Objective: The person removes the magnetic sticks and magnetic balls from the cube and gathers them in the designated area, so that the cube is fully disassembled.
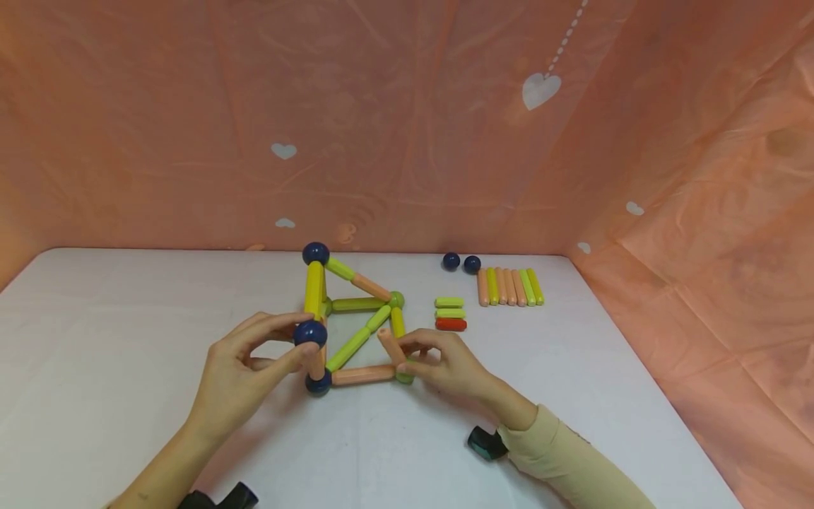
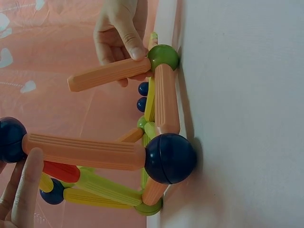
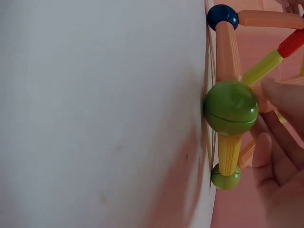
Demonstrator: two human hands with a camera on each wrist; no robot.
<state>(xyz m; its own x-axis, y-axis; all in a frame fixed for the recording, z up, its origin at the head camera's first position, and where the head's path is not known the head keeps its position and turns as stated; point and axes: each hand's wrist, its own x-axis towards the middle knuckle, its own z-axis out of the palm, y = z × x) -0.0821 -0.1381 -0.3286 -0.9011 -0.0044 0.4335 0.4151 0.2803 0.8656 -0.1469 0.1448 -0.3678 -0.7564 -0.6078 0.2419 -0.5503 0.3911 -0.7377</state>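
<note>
Table first, white and wide, with pink sheeting hung behind it and down the right side. Middle of the table, a bit toward me, sits my frame of rods and balls: a flat base of green, yellow and peach rods with a yellow post standing at its far left corner, navy ball on top.

My left hand is at the frame's near left corner, thumb and fingers pinching a blue ball that caps an upright peach rod; that rod stands on another navy ball resting on the table.

My right hand is at the near right corner, fingers curled round a loose peach stick, its lower end touching the green ball there and its top tilting left over the base.

Far right of the frame lies a row of spare rods, peach and yellow-green, side by side. Just left of those, two short green pieces and a red one lie stacked near-to-far. Smallest: two dark balls touching each other, just beyond the spare row's left end.
</note>
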